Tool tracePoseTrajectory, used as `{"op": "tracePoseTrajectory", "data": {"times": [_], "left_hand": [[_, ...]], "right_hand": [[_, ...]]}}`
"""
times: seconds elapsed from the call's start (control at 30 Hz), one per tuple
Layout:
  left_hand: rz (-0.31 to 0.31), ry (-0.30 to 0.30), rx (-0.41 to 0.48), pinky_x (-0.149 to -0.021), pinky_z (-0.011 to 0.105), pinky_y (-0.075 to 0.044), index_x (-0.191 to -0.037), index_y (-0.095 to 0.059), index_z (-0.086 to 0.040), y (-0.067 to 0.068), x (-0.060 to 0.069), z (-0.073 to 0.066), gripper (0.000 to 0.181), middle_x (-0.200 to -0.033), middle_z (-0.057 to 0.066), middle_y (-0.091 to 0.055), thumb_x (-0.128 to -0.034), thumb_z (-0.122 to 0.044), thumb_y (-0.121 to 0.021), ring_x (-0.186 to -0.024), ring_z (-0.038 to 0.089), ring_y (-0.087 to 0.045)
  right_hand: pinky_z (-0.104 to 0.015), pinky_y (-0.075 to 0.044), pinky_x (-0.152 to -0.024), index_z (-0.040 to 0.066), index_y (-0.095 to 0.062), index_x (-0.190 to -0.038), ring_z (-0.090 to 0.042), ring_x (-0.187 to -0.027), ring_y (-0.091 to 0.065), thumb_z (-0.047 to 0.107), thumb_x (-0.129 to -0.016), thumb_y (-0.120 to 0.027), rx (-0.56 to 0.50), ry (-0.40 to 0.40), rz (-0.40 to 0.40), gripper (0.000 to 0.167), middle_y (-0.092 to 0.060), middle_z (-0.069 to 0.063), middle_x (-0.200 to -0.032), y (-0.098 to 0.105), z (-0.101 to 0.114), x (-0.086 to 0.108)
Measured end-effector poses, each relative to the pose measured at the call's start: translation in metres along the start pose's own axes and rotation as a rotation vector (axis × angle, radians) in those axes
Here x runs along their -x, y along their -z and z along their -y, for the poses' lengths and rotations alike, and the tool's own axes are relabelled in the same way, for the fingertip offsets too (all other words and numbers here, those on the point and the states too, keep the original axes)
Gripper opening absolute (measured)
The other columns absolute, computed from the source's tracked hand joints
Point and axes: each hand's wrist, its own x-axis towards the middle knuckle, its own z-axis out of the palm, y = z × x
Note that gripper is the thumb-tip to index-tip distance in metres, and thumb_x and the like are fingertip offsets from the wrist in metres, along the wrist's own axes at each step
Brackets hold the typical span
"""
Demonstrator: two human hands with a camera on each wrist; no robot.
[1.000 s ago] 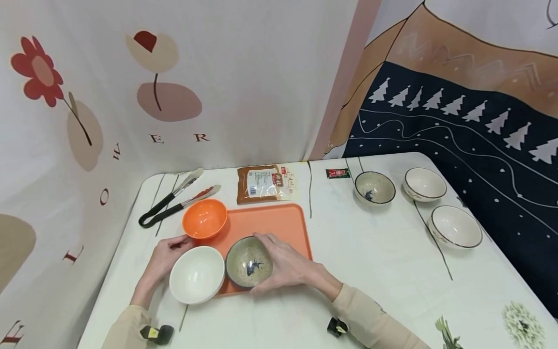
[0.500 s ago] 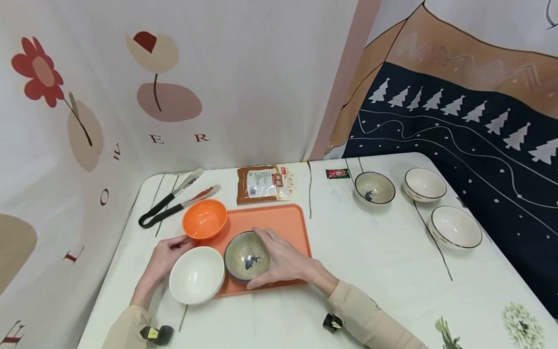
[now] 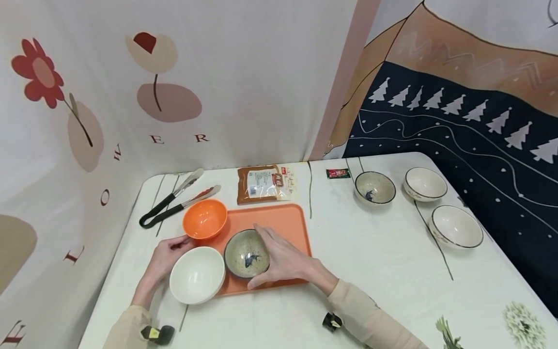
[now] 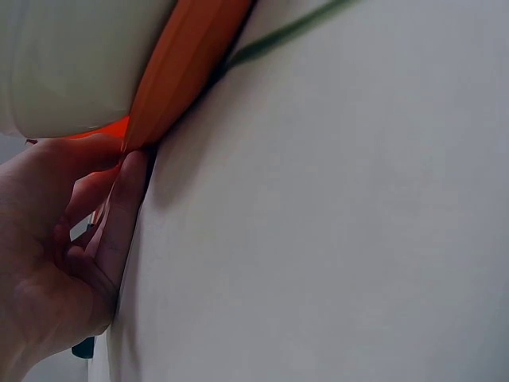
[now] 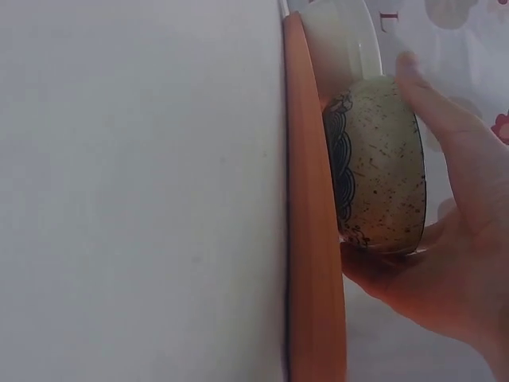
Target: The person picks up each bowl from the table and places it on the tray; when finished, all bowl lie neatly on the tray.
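The left hand [image 3: 162,261] pinches the left edge of the orange tray [image 3: 285,228], beside the white bowl [image 3: 197,275]; in the left wrist view its fingers [image 4: 123,199] meet the tray's side [image 4: 179,76], partly hidden under the bowl. On the tray, a speckled bowl with a blue fish [image 3: 244,252] stands upright against the white bowl. The right hand [image 3: 287,259] grips its right side, fingers at the far rim and thumb at the near rim. The right wrist view shows this bowl [image 5: 382,167] on the tray [image 5: 310,239]. An orange bowl [image 3: 205,219] occupies the tray's far left corner.
Black-handled tongs [image 3: 167,208] lie behind the orange bowl. Behind the tray is a brown food packet [image 3: 261,184]. A small red-green sachet [image 3: 337,173], another speckled bowl [image 3: 375,188] and two cream bowls [image 3: 425,184] [image 3: 456,227] are to the right.
The right hand and the speckled bowl have shifted slightly left and away from the table's near side. The left hand, white bowl and orange bowl look unmoved.
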Motion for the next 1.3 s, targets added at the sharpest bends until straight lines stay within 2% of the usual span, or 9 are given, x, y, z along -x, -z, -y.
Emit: {"op": "tracePoseTrajectory", "data": {"times": [0.23, 0.37, 0.5, 0.67, 0.93, 1.3], "left_hand": [[0.001, 0.003, -0.011, -0.074, 0.018, -0.05, -0.14, -0.055, 0.002, -0.001, -0.001, -0.001, 0.052, -0.116, 0.021, -0.071, -0.1013, -0.033, -0.062, -0.096, 0.015, -0.061], [-0.006, 0.002, -0.013, -0.073, 0.018, -0.05, -0.14, -0.056, 0.002, -0.001, -0.001, -0.001, 0.052, -0.115, 0.02, -0.072, -0.101, -0.033, -0.063, -0.095, 0.014, -0.061], [0.0, -0.003, -0.007, -0.072, 0.019, -0.05, -0.14, -0.055, 0.002, 0.0, -0.001, -0.001, 0.052, -0.116, 0.021, -0.071, -0.1014, -0.032, -0.062, -0.093, 0.013, -0.06], [0.005, -0.01, -0.002, -0.071, 0.019, -0.051, -0.14, -0.055, 0.003, 0.0, 0.001, 0.0, 0.05, -0.115, 0.022, -0.071, -0.1018, -0.029, -0.062, -0.091, 0.013, -0.059], [-0.005, -0.007, -0.016, -0.072, 0.019, -0.051, -0.139, -0.056, 0.002, -0.001, 0.0, 0.0, 0.05, -0.115, 0.022, -0.071, -0.1014, -0.029, -0.062, -0.093, 0.013, -0.06], [0.001, 0.0, 0.001, -0.07, 0.02, -0.051, -0.14, -0.056, 0.002, 0.0, 0.0, 0.0, 0.051, -0.111, 0.018, -0.072, -0.1015, -0.031, -0.062, -0.089, 0.013, -0.059]], "right_hand": [[-0.052, -0.03, -0.121, 0.008, -0.013, -0.163, -0.029, -0.154, -0.026, 0.057, -0.07, -0.089, -0.085, -0.031, -0.019, 0.129, -0.025, -0.014, -0.167, 0.025, -0.003, 0.008], [-0.056, -0.032, -0.119, 0.013, -0.015, -0.163, -0.031, -0.153, -0.029, 0.055, -0.073, -0.087, -0.081, -0.086, -0.074, 0.123, -0.026, -0.013, -0.167, 0.046, -0.011, 0.012], [-0.059, -0.033, -0.117, 0.013, -0.019, -0.163, -0.032, -0.151, -0.032, 0.053, -0.073, -0.087, -0.068, -0.151, -0.164, 0.119, -0.028, -0.012, -0.166, 0.067, -0.023, 0.016], [-0.06, -0.03, -0.118, 0.009, -0.022, -0.161, -0.036, -0.152, -0.029, 0.05, -0.077, -0.086, -0.032, -0.197, -0.257, 0.114, -0.029, -0.015, -0.165, 0.091, -0.035, 0.023], [-0.06, -0.027, -0.12, 0.006, -0.018, -0.162, -0.038, -0.153, -0.025, 0.049, -0.078, -0.085, 0.061, -0.261, -0.366, 0.115, -0.025, -0.019, -0.166, 0.128, -0.053, 0.036], [-0.066, -0.024, -0.118, -0.002, -0.008, -0.161, -0.046, -0.153, -0.018, 0.047, -0.08, -0.084, 0.16, -0.366, -0.423, 0.121, -0.015, -0.028, -0.166, 0.177, -0.091, 0.058]]}}
